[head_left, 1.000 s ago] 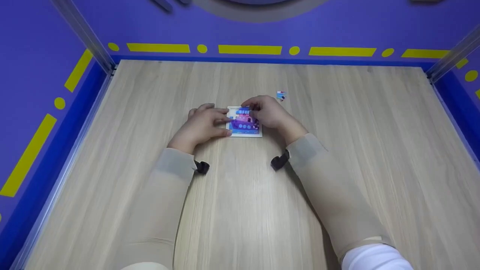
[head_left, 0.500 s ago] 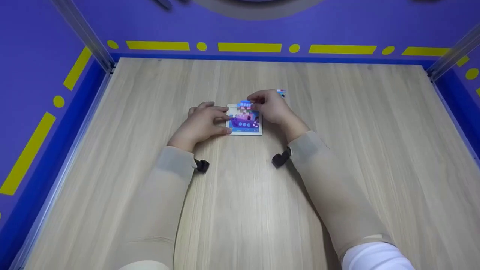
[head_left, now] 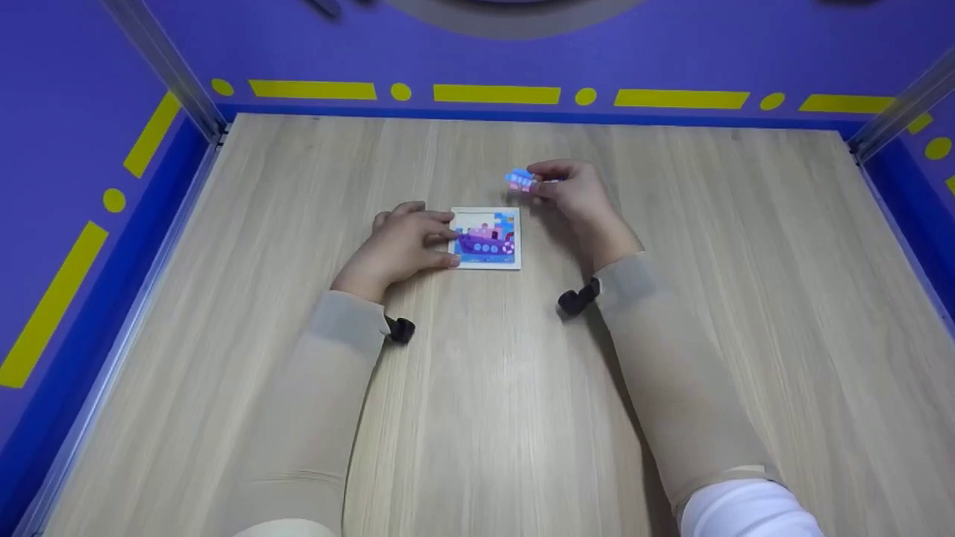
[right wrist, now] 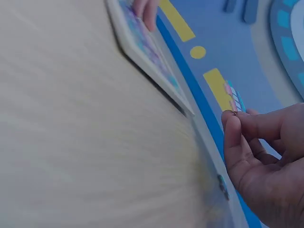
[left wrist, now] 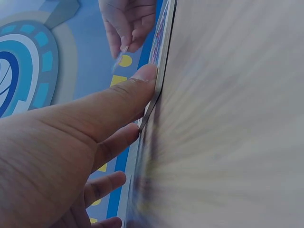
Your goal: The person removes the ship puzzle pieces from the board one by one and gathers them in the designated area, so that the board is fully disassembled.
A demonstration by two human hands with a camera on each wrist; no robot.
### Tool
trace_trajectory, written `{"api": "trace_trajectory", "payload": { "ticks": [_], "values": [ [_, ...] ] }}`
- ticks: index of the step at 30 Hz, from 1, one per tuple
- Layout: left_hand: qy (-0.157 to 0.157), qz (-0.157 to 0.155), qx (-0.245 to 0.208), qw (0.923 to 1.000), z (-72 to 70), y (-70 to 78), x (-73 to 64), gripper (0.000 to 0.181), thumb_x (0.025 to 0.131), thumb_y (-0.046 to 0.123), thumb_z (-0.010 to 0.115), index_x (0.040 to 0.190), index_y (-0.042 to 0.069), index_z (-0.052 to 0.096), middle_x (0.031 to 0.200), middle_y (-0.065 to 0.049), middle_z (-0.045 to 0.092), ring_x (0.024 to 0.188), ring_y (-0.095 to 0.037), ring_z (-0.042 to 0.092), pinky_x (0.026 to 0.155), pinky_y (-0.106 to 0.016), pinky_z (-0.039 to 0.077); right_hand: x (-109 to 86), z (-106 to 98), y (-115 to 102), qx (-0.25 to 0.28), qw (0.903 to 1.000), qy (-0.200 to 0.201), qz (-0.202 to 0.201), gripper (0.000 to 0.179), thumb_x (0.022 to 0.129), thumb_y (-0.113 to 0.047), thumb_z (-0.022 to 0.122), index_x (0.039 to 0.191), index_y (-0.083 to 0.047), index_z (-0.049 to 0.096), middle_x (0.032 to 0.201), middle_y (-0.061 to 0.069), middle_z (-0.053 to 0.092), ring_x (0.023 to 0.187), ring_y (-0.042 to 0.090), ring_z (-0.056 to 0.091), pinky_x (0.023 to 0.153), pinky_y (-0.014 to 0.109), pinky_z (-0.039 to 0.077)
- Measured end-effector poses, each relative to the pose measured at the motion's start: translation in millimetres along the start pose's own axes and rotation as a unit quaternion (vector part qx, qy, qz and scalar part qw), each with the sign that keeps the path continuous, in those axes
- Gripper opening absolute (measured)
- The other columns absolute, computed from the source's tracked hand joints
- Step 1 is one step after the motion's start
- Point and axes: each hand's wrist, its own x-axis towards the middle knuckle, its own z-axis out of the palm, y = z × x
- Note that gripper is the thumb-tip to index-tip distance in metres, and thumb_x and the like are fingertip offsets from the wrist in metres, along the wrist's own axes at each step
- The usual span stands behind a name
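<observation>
A small jigsaw puzzle [head_left: 485,267] in a white frame lies mid-table, with a purple and pink ship pictured on it. Bare backing shows at its upper left. My left hand [head_left: 406,246] rests along the puzzle's left border, thumb at the near corner and fingers loosely extended; the left wrist view shows the thumb [left wrist: 142,76] against the frame's edge. Beyond the far right corner, my right hand [head_left: 582,194] pinches a blue and pink puzzle piece [head_left: 518,180] between thumb and fingers, held above the table. The same piece [right wrist: 234,97] sticks up from the fingertips in the right wrist view.
Another loose puzzle piece [right wrist: 223,186] lies on the table below the right hand; that hand mostly covers it in the head view. Blue-purple panels [head_left: 492,60] with yellow marks stand along the table's back and sides.
My right hand has lifted the blue and pink puzzle piece out of the puzzle's upper part and carried it to the far right, baring the backing there. My left hand has stayed in place.
</observation>
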Motion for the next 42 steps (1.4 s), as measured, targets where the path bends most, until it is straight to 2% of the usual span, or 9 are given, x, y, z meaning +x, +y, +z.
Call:
{"api": "trace_trajectory", "payload": {
  "ticks": [2, 5, 10, 15, 19, 24, 32, 37, 42],
  "values": [
    [0.0, 0.001, -0.002, 1.0, -0.1, -0.2, 0.1, 0.052, 0.1, 0.046, 0.087, 0.147, 0.024, 0.078, 0.176, 0.005, 0.055, 0.176, -0.035, 0.026, 0.139, -0.061, 0.012, 0.6, -9, 0, 0.038, 0.9992, 0.004, 0.006, 0.034, 0.108, 0.001, 0.07, 0.141, -0.003, 0.077, 0.122, 0.005, 0.07, 0.1, 0.014, 0.071, 0.091, 0.025, 0.062],
    [0.0, 0.0, -0.004, 1.0, -0.7, 0.0, 0.8, 0.051, 0.1, 0.045, 0.087, 0.146, 0.024, 0.079, 0.176, 0.005, 0.055, 0.175, -0.035, 0.026, 0.139, -0.061, 0.012, 0.9, -25, -2, 0.081, 0.9966, 0.009, 0.012, 0.032, 0.107, 0.001, 0.071, 0.138, -0.003, 0.077, 0.122, 0.006, 0.071, 0.101, 0.016, 0.071, 0.092, 0.025, 0.062],
    [0.001, -0.001, -0.007, 1.0, -1.0, -0.1, 1.5, 0.051, 0.099, 0.045, 0.088, 0.146, 0.024, 0.079, 0.175, 0.005, 0.055, 0.175, -0.035, 0.026, 0.139, -0.061, 0.012, 2.2, -49, -3, 0.126, 0.9912, 0.028, 0.027, 0.034, 0.107, -0.003, 0.072, 0.141, -0.002, 0.075, 0.118, 0.005, 0.074, 0.098, 0.016, 0.071, 0.084, 0.021, 0.062],
    [0.003, -0.001, -0.008, 1.0, -0.5, -0.5, 1.2, 0.051, 0.099, 0.045, 0.088, 0.145, 0.024, 0.079, 0.175, 0.004, 0.055, 0.176, -0.035, 0.026, 0.139, -0.061, 0.012, 5.1, -68, -1, 0.186, 0.9801, 0.058, 0.036, 0.037, 0.106, 0.0, 0.072, 0.143, 0.001, 0.072, 0.105, 0.002, 0.079, 0.088, 0.012, 0.073, 0.075, 0.017, 0.06],
    [0.002, -0.002, -0.008, 1.0, -0.1, -0.2, 0.8, 0.051, 0.099, 0.044, 0.088, 0.146, 0.024, 0.079, 0.175, 0.004, 0.055, 0.176, -0.035, 0.025, 0.139, -0.062, 0.012, 4.4, -82, 1, 0.193, 0.9765, 0.088, 0.041, 0.037, 0.104, 0.0, 0.076, 0.141, 0.002, 0.072, 0.103, 0.003, 0.079, 0.087, 0.013, 0.075, 0.076, 0.018, 0.062],
    [0.0, -0.005, -0.014, 0.9999, 0.3, -0.5, -0.1, 0.052, 0.099, 0.044, 0.089, 0.146, 0.024, 0.079, 0.175, 0.004, 0.055, 0.176, -0.035, 0.025, 0.14, -0.061, 0.011, 2.5, -93, 2, 0.139, 0.9826, 0.105, 0.064, 0.045, 0.104, -0.002, 0.078, 0.148, 0.003, 0.071, 0.114, 0.003, 0.078, 0.093, 0.013, 0.074, 0.083, 0.02, 0.064],
    [0.001, -0.008, -0.014, 0.9999, 1.3, -1.9, -0.2, 0.052, 0.099, 0.044, 0.088, 0.147, 0.024, 0.079, 0.176, 0.004, 0.055, 0.176, -0.035, 0.025, 0.14, -0.06, 0.011, 3.7, -91, 5, 0.015, 0.9905, 0.101, 0.092, 0.037, 0.106, -0.002, 0.076, 0.143, 0.0, 0.076, 0.121, 0.005, 0.076, 0.093, 0.011, 0.076, 0.087, 0.021, 0.066],
    [0.0, -0.01, -0.01, 0.9999, 1.8, -1.7, 0.5, 0.051, 0.1, 0.045, 0.087, 0.147, 0.026, 0.078, 0.176, 0.005, 0.054, 0.176, -0.035, 0.024, 0.139, -0.06, 0.012, 5.0, -87, 6, -0.068, 0.9888, 0.104, 0.083, 0.036, 0.107, -0.003, 0.074, 0.142, -0.002, 0.077, 0.12, 0.006, 0.075, 0.09, 0.01, 0.075, 0.085, 0.021, 0.064],
    [0.001, -0.011, -0.008, 0.9999, 1.7, -0.8, 0.7, 0.051, 0.101, 0.045, 0.087, 0.147, 0.025, 0.078, 0.176, 0.004, 0.054, 0.175, -0.035, 0.025, 0.139, -0.059, 0.013, 5.6, -85, 6, -0.156, 0.9798, 0.107, 0.065, 0.033, 0.108, -0.01, 0.073, 0.141, -0.005, 0.079, 0.118, 0.002, 0.074, 0.091, 0.011, 0.069, 0.082, 0.023, 0.059]
  ]
}}
